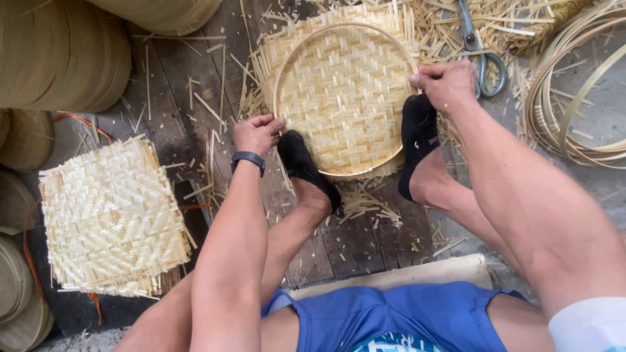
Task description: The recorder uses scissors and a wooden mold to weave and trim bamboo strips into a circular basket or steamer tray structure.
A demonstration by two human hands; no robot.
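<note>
left hand (pixel 259 132): fingertips curled under at the hoop (pixel 282 75), so the grip itself was not visible.
right hand (pixel 445 81): fingers folded over the rim; what they pinched could not be told.
woven mat (pixel 342 91): near edge covered by two black socks (pixel 306 166); top edge cut by the frame.
scissors (pixel 481 49): blades cut off at the top edge, only handles and part of the shanks seen.
bamboo hoops (pixel 574 98): right part outside the frame.
stacked trays (pixel 62 55): only partly in view, top and left cut.
square mats (pixel 111 218): number in the pile too hard to count.

The person wears blue shorts (pixel 391 313), black socks (pixel 417 130), a dark wristband (pixel 248 160) and a white sleeve (pixel 590 322).
</note>
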